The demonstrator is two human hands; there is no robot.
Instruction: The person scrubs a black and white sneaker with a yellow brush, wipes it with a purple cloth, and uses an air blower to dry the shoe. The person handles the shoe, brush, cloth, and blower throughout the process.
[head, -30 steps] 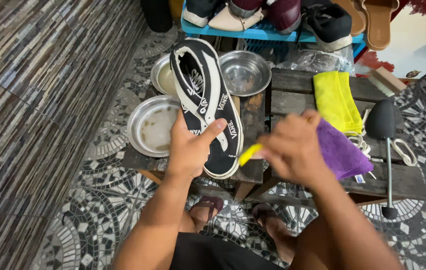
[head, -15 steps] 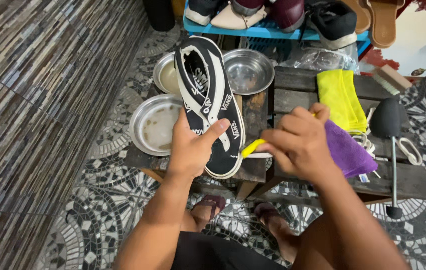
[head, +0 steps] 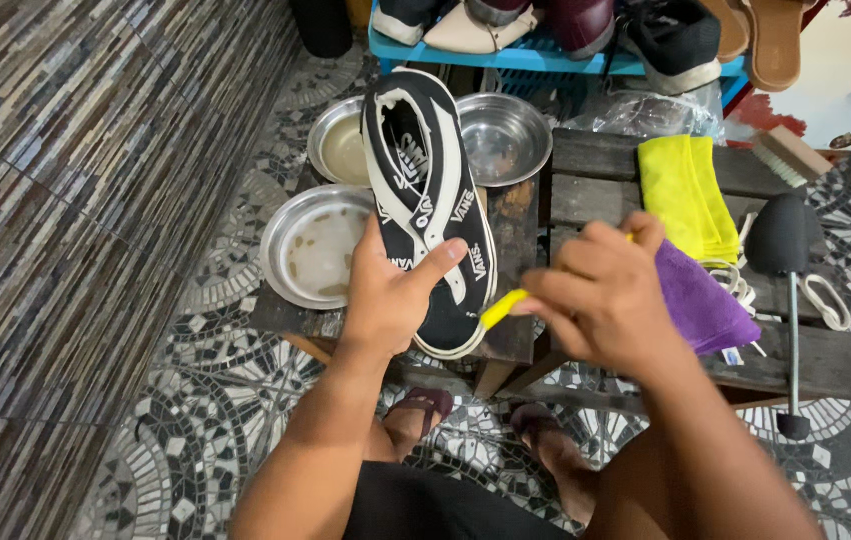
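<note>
Shoe [head: 428,190] in left hand [head: 390,295] grip; right hand [head: 600,300] grasps yellow brush [head: 501,308]; wooden table [head: 825,355].

The right hand [head: 600,300] covers most of the yellow-handled brush [head: 501,308]; its bristles cannot be seen. Beyond both hands, the shoes on the blue plastic rack [head: 545,62] are cut off by the top edge. The left hand [head: 392,295] hides the black-and-white canvas slip-on shoe's [head: 425,190] heel side.
</note>
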